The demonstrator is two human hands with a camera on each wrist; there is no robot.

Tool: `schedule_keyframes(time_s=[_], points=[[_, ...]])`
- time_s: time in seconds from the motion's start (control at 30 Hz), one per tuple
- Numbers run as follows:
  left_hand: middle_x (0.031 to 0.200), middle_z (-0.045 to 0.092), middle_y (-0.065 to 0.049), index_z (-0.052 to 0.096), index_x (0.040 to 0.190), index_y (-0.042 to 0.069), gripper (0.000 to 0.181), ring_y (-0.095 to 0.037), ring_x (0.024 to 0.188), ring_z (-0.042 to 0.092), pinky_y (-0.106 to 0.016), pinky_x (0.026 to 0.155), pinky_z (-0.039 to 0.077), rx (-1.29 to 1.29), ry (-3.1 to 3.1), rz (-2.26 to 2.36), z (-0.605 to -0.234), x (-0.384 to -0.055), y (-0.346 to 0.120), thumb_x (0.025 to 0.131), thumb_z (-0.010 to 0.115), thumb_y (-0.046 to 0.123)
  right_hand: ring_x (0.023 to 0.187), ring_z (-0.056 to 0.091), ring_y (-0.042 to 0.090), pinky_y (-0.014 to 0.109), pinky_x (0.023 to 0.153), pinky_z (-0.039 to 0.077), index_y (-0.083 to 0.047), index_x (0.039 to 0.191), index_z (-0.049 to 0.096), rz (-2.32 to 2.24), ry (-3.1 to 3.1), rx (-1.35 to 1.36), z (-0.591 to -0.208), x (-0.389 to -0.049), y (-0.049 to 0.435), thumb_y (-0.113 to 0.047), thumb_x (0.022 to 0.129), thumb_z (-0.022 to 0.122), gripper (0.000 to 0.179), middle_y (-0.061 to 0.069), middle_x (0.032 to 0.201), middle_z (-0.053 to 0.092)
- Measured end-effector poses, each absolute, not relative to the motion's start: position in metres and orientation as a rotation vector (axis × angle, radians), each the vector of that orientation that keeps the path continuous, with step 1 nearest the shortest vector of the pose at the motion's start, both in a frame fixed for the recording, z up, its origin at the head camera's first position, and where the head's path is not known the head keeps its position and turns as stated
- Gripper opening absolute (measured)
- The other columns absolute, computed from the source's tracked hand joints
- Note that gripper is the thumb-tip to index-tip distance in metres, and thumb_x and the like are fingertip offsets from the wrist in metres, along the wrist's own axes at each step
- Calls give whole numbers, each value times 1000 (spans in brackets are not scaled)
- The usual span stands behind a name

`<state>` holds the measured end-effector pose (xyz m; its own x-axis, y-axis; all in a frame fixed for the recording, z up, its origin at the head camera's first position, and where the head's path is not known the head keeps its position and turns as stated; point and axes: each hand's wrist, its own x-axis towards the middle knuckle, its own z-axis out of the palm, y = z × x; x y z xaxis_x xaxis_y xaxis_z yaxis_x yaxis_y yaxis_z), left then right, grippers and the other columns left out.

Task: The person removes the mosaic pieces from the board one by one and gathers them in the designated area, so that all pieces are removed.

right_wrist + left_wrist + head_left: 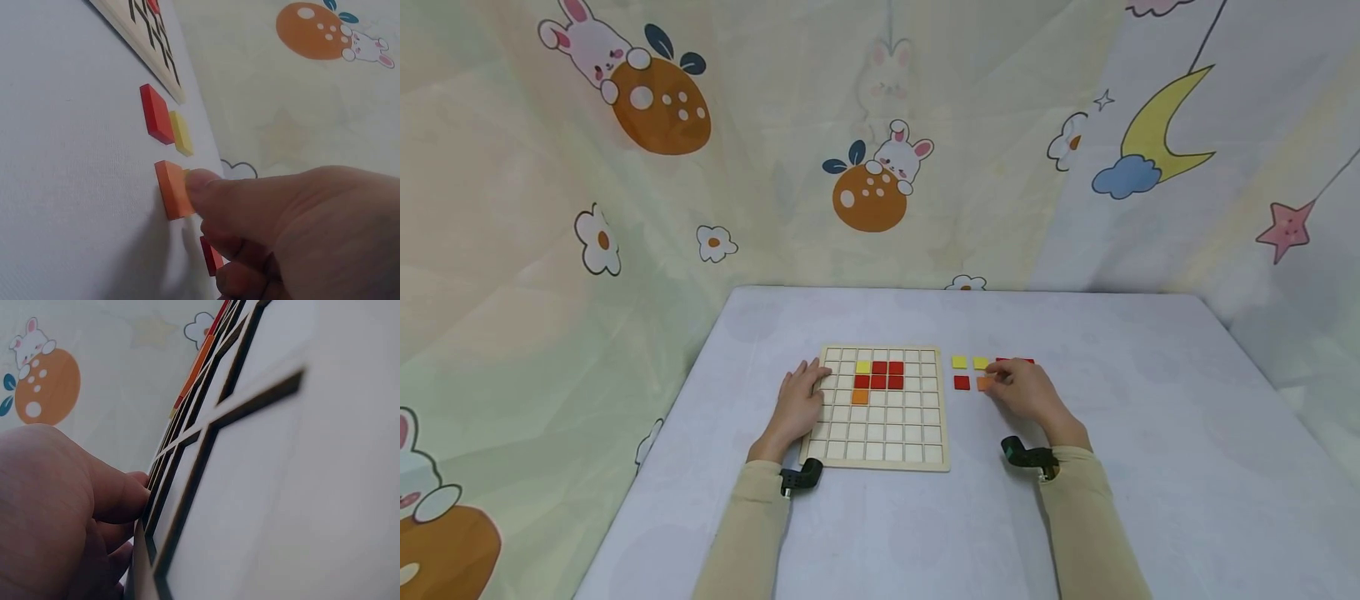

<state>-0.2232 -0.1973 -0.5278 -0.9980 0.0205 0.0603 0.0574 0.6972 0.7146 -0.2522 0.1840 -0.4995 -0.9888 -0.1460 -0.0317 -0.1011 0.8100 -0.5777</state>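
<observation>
A square wooden grid board (906, 437) lies on the table, with red tiles (879, 382), one yellow tile (862, 367) and one orange tile (860, 397) in its upper cells. My left hand (797, 404) rests at the board's left edge, its fingertips touching the rim. Right of the board, my right hand (1026, 392) has its thumb and fingertips close together over a loose orange tile (174, 190) and a yellow tile (980, 363). Whether it pinches either is hidden. Beside them lie another yellow tile (959, 362) and a red tile (962, 382).
More red tiles (1030, 362) lie behind the right hand, partly covered by it. Each wrist wears a black camera mount (801, 474). A patterned cloth (880, 258) hangs behind the table and along its sides.
</observation>
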Motion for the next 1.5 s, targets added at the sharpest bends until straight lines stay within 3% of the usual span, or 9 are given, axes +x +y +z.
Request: schedule_keyframes(time_s=[0.33,0.63,1.0,1.37,1.5], points=[[158,30,-12,56,135,5,41,-29,150,12,-42,122,0,-53,-2863,-1211,-527,-224,-198,96,44,5,83,55,22,31,68,48,-9,116,69,-986,2969,-154,-496,-250,158,-24,94,61,28,7,101,63],[157,31,-14,56,135,4,41,-32,149,14,-45,122,1,-63,-2852,-1209,-526,-222,-198,96,44,3,82,55,20,32,71,49,-11,111,71,-1033,3010,-320,-502,-246,123,-20,92,64,22,4,97,64],[158,31,-13,56,135,5,40,-30,150,13,-43,122,0,-70,-2868,-1218,-526,-222,-197,97,44,5,78,53,15,27,66,48,-13,109,72,-1071,2942,-420,-507,-236,92,-21,92,66,20,-1,97,63],[157,31,-13,57,135,6,41,-31,149,14,-43,122,1,-70,-2853,-1219,-525,-223,-197,96,44,4,81,55,15,29,70,51,-11,109,73,-1103,2960,-483,-509,-235,71,-16,90,69,20,-2,96,63],[157,32,-15,57,134,4,40,-33,149,15,-46,122,1,-80,-2839,-1215,-526,-222,-197,96,46,3,88,58,16,31,76,53,-10,111,73,-1091,2955,-522,-509,-236,65,-16,89,69,23,0,103,63]])
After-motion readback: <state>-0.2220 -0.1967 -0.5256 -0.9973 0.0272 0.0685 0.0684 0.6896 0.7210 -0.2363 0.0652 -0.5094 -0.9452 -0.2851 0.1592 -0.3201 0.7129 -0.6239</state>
